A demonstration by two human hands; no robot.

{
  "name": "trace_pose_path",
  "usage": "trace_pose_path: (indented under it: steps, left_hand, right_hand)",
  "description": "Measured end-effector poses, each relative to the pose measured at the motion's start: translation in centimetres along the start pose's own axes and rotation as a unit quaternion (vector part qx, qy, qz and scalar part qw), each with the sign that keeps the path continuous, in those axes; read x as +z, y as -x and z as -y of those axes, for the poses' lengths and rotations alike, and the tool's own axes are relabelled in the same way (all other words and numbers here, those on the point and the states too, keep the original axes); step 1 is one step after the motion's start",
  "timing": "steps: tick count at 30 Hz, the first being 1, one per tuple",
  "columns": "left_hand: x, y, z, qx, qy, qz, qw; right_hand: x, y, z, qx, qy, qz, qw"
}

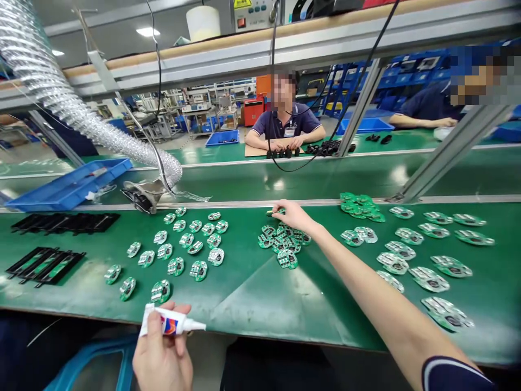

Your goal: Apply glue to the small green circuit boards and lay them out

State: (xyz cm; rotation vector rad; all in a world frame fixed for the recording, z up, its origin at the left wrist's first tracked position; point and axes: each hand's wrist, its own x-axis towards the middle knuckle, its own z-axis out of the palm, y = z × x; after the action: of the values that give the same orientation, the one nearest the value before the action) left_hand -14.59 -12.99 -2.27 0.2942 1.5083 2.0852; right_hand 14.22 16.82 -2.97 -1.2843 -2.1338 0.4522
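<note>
My left hand (161,355) grips a white glue tube (171,324) with a coloured label, its narrow nozzle pointing right, just over the table's front edge. My right hand (293,215) reaches to the far side of a heap of green circuit boards (285,241). Its fingertips pinch what looks like one circuit board (270,212), seen nearly edge-on and partly hidden. Left of the heap, several small round circuit boards (165,251) lie spread out singly. To the right, beyond my forearm, more rounded boards (401,250) are spread near a stack of green boards (360,206).
Black frames (44,265) and a blue tray (73,187) occupy the left of the green table (244,304). A silver flexible duct (101,122) hangs there; a black cable (293,170) loops down mid-view. Across the bench sits a person (290,122); another works at right.
</note>
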Motion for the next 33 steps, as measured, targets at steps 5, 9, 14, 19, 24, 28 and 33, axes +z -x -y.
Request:
trace_pose_path:
  steps: [5, 9, 14, 19, 24, 28, 33]
  left_hand:
    - [0.6, 0.9, 0.1, 0.003, -0.021, 0.027, 0.999]
    - [2.8, 1.6, 0.6, 0.002, -0.012, 0.071, 0.997]
    - [6.5, 2.2, 1.3, -0.014, 0.012, 0.143, 0.989]
    - [7.6, 2.4, 2.0, -0.030, 0.023, 0.168, 0.985]
    - [9.0, 3.0, 3.2, -0.079, 0.064, 0.170, 0.980]
    - [10.4, 3.3, 3.6, -0.093, 0.081, 0.184, 0.975]
    - [10.4, 3.1, 3.5, -0.104, 0.092, 0.174, 0.975]
  right_hand:
    - [-0.3, 4.4, 3.2, 0.022, -0.146, -0.054, 0.988]
    - [2.6, 11.3, 9.0, 0.131, -0.425, 0.000, 0.896]
    - [7.1, 17.4, 13.9, 0.223, -0.532, 0.042, 0.815]
    - [7.3, 18.7, 13.4, 0.235, -0.539, 0.044, 0.807]
    - [7.3, 19.3, 14.5, 0.220, -0.567, 0.078, 0.790]
    - [8.0, 19.9, 15.8, 0.218, -0.579, 0.070, 0.782]
    - [8.2, 20.8, 15.4, 0.181, -0.579, 0.093, 0.790]
